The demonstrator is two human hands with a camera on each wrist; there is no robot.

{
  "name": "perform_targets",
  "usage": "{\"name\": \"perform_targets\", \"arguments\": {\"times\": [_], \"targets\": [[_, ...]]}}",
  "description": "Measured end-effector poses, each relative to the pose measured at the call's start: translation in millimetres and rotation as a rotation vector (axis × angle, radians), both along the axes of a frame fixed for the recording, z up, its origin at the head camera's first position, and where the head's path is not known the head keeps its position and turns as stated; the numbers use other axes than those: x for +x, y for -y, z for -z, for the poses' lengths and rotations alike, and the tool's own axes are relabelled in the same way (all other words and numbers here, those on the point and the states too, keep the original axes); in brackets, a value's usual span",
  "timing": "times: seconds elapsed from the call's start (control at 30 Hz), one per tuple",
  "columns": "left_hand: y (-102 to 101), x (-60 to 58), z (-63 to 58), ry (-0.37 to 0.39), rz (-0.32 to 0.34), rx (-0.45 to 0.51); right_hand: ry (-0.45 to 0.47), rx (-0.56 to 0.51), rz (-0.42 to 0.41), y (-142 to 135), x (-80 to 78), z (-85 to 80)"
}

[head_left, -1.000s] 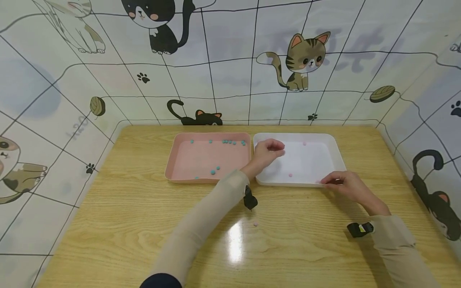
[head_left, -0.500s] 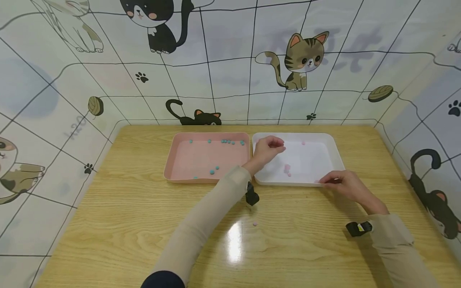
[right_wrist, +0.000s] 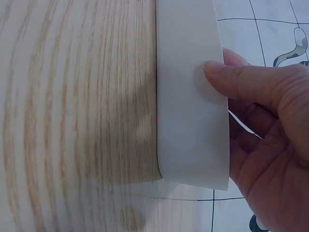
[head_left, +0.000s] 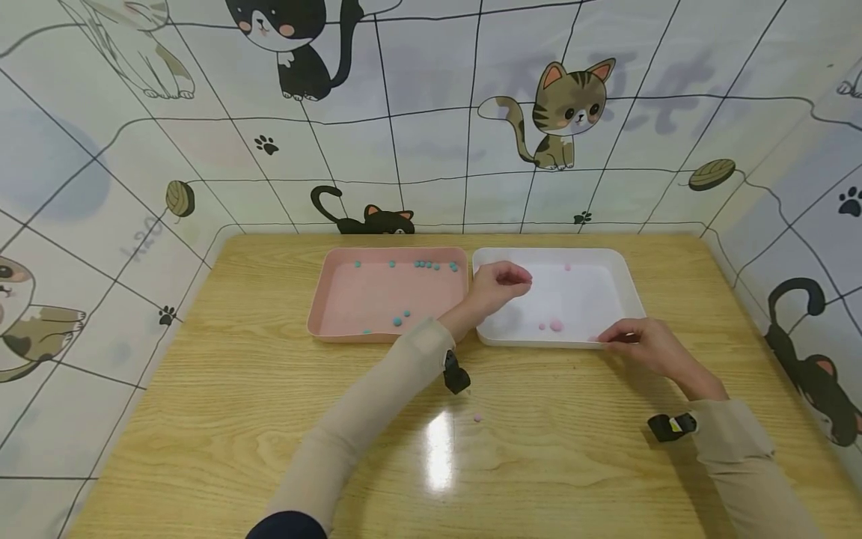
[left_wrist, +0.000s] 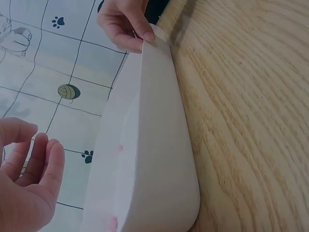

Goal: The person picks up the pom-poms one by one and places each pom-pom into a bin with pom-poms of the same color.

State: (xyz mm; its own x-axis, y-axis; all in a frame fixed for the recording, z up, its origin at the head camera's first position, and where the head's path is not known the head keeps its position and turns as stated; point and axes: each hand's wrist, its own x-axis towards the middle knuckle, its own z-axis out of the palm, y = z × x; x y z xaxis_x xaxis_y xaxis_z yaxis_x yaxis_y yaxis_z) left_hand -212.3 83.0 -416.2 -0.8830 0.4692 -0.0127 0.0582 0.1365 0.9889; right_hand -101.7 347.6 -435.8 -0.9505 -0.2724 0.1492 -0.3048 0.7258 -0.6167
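Observation:
My left hand (head_left: 494,290) hovers over the left part of a white tray (head_left: 586,299), its fingers loosely bent; the left wrist view shows a gap between thumb and fingers and nothing held there. At the tray's front right corner, my right hand (head_left: 656,348) pinches the rim, thumb (right_wrist: 222,77) outside and fingers inside. A larger pink ball (head_left: 555,326) lies near the tray's front wall beside a small pink ball (head_left: 542,326). Another small pink ball (head_left: 568,267) is at the back.
Left of the white tray stands a pink tray (head_left: 364,296) with several small teal balls (head_left: 427,264). One small pinkish piece (head_left: 477,418) lies on the wooden table (head_left: 552,449) in front. A cat-patterned cloth (head_left: 431,150) encloses the back and sides.
The larger pink ball, absent from view at first, appeared as a blur in the white tray and now lies farther right. My left hand shifted slightly towards me; the right stayed at the rim.

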Motion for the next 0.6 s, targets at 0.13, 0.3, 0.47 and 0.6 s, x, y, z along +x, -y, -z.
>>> {"name": "perform_targets", "arguments": {"times": [0.13,0.3,0.47,0.6], "targets": [[5,5.9,-4.2,-0.050,0.045,0.004,0.007,0.004,0.007,1,0.5,-0.4],[9,13.2,-5.7,-0.092,0.073,-0.012,-0.003,0.011,0.005,1,0.3,0.5],[14,22.8,-3.4,-0.108,0.109,-0.027,-0.009,0.008,0.009,2,1.1,-0.5],[22,30.5,-1.9,-0.096,0.130,-0.002,0.000,-0.004,0.013,3,1.2,-1.3]]}}
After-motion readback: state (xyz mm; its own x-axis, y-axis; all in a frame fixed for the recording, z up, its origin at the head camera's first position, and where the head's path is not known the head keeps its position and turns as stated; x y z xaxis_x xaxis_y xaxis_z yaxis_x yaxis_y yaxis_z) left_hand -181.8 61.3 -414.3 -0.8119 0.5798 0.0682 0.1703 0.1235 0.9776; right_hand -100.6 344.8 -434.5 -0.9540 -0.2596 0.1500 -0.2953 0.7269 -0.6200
